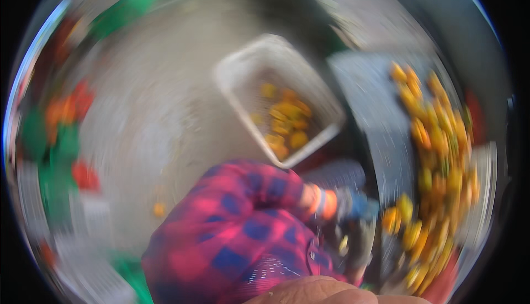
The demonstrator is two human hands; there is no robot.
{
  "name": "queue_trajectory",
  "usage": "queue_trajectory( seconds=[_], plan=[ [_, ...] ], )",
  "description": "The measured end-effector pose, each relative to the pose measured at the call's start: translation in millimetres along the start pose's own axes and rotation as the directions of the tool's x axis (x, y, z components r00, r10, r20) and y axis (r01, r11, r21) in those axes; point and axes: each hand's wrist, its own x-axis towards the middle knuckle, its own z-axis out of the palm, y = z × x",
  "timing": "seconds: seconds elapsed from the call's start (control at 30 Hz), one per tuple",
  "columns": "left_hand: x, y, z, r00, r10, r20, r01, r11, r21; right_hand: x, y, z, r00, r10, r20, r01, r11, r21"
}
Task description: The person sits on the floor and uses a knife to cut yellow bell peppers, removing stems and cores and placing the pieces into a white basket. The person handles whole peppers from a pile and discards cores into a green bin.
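Observation:
My left hand (358,205), in a blue-grey glove with an orange band at the wrist, is at the near edge of a grey metal table (372,117). Just below it is my right hand (361,242), in a pale grey glove. Motion blur hides the fingers of both, so I cannot tell whether either grips anything. A small yellow piece (343,245) shows beside the right glove. Closest on the table are a few yellow-orange peppers (391,220), at the edge of a long heap of peppers (445,146).
A white plastic tub (238,105) with several yellow peppers (290,115) stands beyond my left arm. One orange piece (159,209) lies on the concrete floor (136,138). Blurred green and red items (62,150) and white crates (89,266) line the left side.

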Motion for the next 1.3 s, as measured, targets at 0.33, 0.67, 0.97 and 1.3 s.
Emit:
queue_trajectory(
  seconds=[0.33,0.67,0.97,1.3],
  plan=[
    [8,-88,-84,0.930,-0.291,0.224,0.143,0.850,0.507,-48,83,-92,0.906,-0.260,-0.335,-0.068,0.690,-0.721],
    [-47,-71,-119,0.944,-0.329,0.027,0.219,0.685,0.695,-31,79,-332,0.461,-0.313,-0.830,-0.525,0.657,-0.540],
    [9,-32,-41,0.958,-0.243,0.150,0.174,0.913,0.370,24,43,-363,0.593,0.209,-0.777,-0.805,0.155,-0.572],
    [78,-5,100,0.648,-0.510,0.566,0.762,0.452,-0.464,-12,109,-283,0.464,-0.098,-0.880,-0.695,0.575,-0.431]
  ],
)
